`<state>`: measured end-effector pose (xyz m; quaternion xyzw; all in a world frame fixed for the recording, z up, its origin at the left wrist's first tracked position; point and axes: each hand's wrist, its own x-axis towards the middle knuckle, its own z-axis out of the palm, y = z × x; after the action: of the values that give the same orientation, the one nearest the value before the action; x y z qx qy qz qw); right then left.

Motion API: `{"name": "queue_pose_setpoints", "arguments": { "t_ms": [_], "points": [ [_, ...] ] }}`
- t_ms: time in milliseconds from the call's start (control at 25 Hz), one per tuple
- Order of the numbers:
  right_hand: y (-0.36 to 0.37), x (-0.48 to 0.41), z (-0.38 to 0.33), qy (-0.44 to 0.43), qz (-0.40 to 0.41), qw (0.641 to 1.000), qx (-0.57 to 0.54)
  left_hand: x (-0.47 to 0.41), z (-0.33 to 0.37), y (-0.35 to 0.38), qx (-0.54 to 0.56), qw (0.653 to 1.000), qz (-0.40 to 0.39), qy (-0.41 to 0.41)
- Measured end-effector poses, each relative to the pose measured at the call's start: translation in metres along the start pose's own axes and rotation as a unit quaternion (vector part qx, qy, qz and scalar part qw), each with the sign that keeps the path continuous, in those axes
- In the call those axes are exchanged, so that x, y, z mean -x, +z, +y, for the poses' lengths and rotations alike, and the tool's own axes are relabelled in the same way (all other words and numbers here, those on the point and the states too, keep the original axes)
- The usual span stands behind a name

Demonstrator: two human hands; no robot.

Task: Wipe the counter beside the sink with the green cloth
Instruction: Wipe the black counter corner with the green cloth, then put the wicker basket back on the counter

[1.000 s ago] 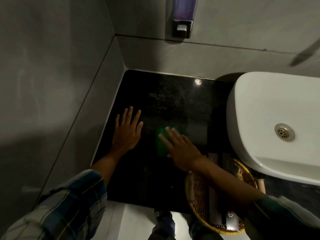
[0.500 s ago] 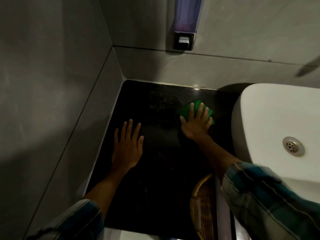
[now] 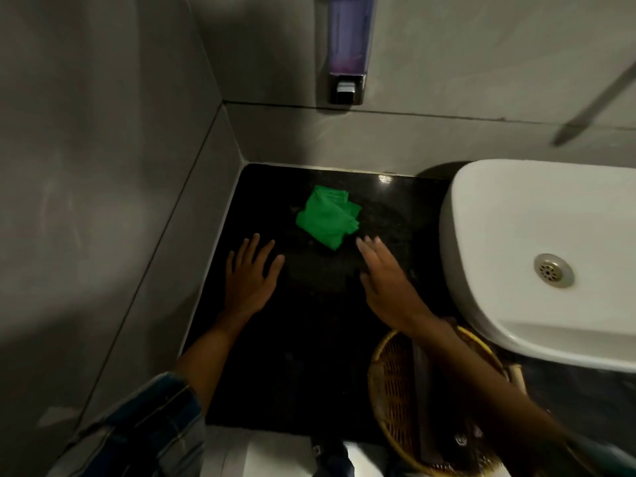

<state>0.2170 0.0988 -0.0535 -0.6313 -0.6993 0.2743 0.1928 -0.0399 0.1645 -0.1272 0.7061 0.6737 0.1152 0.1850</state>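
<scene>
The green cloth (image 3: 327, 216) lies crumpled on the black counter (image 3: 309, 356), near the back wall. No hand touches it. My left hand (image 3: 253, 275) rests flat on the counter, fingers spread, just left of and below the cloth. My right hand (image 3: 385, 280) hovers with fingers stretched out and empty, its fingertips a short way right of the cloth's lower corner. The white sink (image 3: 537, 256) stands to the right of the counter.
A wicker basket (image 3: 395, 401) holding dark items sits at the counter's front right, under my right forearm. A purple soap dispenser (image 3: 347, 49) hangs on the back wall above the counter. Grey tiled walls close in the left and back sides.
My right hand has let go of the cloth and drawn back toward me; the cloth now lies alone, farther left than half a second ago. My left hand stays flat on the counter.
</scene>
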Motion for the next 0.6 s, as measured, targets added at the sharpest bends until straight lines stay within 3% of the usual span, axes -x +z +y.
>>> {"name": "queue_pose_setpoints", "arguments": {
  "t_ms": [160, 360, 480, 600],
  "points": [
    [-0.037, 0.126, 0.009, 0.103, -0.044, 0.994, 0.008, 0.046, 0.06, -0.016, 0.102, 0.994, 0.004, 0.027],
    [-0.081, 0.208, 0.032, 0.251, 0.073, 0.957, 0.126, 0.136, 0.12, -0.016, 0.182, 0.968, -0.173, 0.019],
    [-0.077, 0.216, 0.047, 0.335, 0.069, 0.938, 0.055, 0.162, 0.13, -0.014, 0.241, 0.934, -0.262, -0.012],
    [-0.069, 0.204, 0.043, 0.325, 0.088, 0.941, -0.041, 0.169, 0.134, -0.02, 0.229, 0.948, -0.219, -0.03]
  ]
}}
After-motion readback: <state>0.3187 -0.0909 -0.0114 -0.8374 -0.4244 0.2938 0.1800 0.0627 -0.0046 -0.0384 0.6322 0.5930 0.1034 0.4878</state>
